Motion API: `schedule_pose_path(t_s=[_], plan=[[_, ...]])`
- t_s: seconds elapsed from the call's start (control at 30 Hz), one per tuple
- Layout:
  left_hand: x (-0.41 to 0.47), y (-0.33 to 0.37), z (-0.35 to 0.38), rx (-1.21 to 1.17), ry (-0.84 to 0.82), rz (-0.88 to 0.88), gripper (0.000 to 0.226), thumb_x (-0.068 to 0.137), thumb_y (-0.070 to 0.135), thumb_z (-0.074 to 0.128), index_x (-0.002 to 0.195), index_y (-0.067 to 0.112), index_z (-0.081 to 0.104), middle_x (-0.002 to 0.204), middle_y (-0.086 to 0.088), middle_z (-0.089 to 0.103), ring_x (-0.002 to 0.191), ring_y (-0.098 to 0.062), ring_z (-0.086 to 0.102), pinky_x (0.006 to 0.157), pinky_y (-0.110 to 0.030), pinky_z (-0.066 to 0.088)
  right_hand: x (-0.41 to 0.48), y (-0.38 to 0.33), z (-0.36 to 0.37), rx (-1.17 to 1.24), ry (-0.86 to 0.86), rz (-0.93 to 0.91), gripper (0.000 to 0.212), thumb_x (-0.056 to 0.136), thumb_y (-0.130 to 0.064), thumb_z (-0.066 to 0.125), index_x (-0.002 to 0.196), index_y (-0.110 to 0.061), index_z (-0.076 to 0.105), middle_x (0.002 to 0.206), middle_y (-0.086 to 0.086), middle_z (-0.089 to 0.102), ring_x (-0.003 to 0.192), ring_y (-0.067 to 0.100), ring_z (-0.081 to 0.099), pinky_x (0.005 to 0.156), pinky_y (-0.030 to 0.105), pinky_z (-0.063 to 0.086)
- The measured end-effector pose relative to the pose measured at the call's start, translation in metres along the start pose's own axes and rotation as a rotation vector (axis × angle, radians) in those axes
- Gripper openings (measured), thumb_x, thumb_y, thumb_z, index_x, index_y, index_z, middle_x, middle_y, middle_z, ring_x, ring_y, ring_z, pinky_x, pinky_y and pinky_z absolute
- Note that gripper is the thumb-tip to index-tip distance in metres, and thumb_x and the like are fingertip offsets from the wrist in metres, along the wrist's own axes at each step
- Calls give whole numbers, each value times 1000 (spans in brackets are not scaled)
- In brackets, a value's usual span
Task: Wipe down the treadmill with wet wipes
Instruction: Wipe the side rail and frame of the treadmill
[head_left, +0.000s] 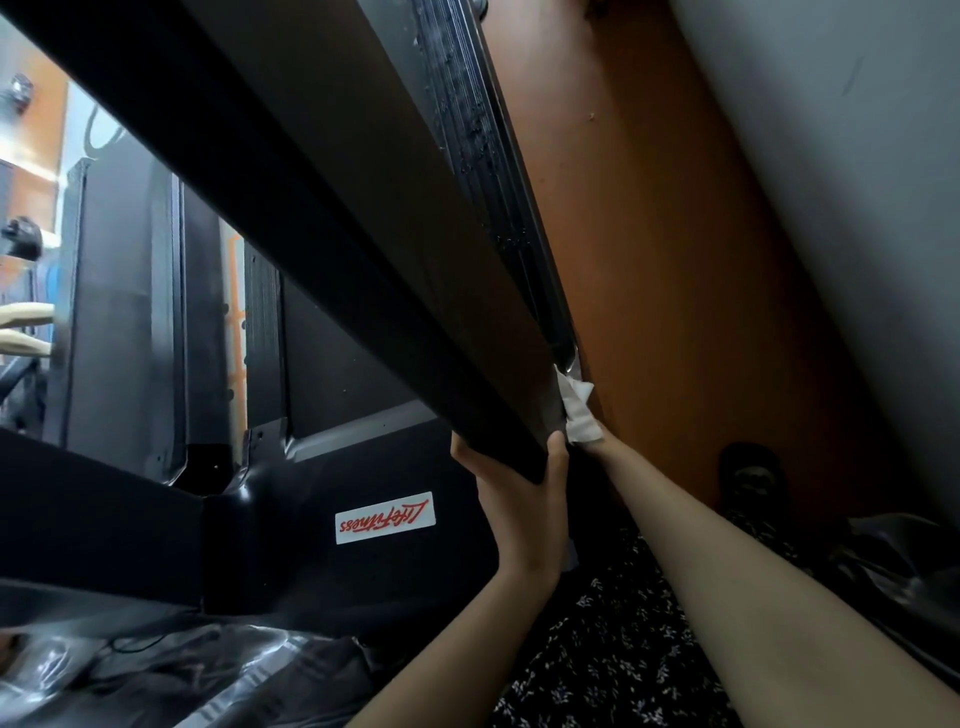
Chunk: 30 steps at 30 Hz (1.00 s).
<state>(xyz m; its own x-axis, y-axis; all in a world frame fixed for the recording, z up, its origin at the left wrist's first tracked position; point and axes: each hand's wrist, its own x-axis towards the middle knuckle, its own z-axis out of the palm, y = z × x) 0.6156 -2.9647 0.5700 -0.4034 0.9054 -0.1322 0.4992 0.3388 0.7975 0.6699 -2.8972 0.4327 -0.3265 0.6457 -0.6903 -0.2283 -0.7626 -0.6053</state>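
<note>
One treadmill rail end sits gripped in my left hand. A wet wipe hides the fingers of my right hand; grip unclear.

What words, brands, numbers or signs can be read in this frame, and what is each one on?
"LifeFitness": red script on a white sticker, upside down in this view, stuck on the black treadmill base cover.
No other text shows; none on the wet wipe or the dark rail.
</note>
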Motion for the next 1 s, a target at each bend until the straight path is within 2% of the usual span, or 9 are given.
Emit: schedule_pose_path(t_s=[0.07,0.17,0.23,0.33,0.4,0.47,0.6,0.83,1.0], plan=[[1,-5,-1,23,-23,-22,82,83,19,75,139,17,14,114,28,36,100,29,41,82,4,38,5,9,0,43,84,83,45,80,-67,62,87,-22,61,81,-2,57,74,7,57,76,25,46],[1,-4,-1,29,-22,-7,81,84,19,75,138,18,14,115,29,36,101,29,41,82,3,38,14,5,1,-46,99,51,19,94,-49,58,96,-31,54,94,-6,54,89,3,53,85,19,42],[1,-3,0,26,-19,2,80,84,15,74,138,14,15,114,29,35,99,31,41,79,5,37,-3,-20,10,-8,129,-39,56,92,-61,52,133,-23,53,120,8,61,113,23,59,101,38,47],[1,2,0,32,-15,-1,78,85,15,74,138,13,17,114,28,37,99,30,42,77,5,38,-15,-40,23,-24,118,-169,65,100,-43,50,150,-7,31,146,15,44,135,32,42,114,50,32],[1,-1,0,40,-6,-8,78,85,16,74,138,13,17,115,27,38,100,28,44,79,3,39,-15,-43,27,-64,80,-282,88,83,-78,49,151,-25,32,147,8,44,136,26,43,113,52,34],[1,-1,-1,50,-7,-1,79,84,18,74,138,14,17,115,29,37,102,28,44,81,2,39,0,-31,25,-2,45,-283,91,77,-85,46,147,-27,38,144,7,47,133,22,47,111,45,39],[0,1,-3,26,-29,-13,78,85,20,74,138,17,17,114,29,39,100,24,46,80,1,40,-42,-59,30,5,-16,-216,70,96,-65,33,150,-19,32,151,6,40,136,21,41,96,23,43],[-1,12,-11,-35,-103,-54,79,85,32,72,138,21,15,120,19,43,104,14,47,75,3,40,-82,-61,17,-4,-80,-235,53,105,-41,35,152,-17,32,151,8,42,140,23,39,119,41,27],[-3,17,-24,-131,-232,-98,75,91,41,58,145,24,10,140,2,44,124,-12,50,93,-24,47,-115,-71,-2,-38,-53,-213,27,104,-26,40,111,-15,64,102,2,71,91,12,68,81,23,51]])
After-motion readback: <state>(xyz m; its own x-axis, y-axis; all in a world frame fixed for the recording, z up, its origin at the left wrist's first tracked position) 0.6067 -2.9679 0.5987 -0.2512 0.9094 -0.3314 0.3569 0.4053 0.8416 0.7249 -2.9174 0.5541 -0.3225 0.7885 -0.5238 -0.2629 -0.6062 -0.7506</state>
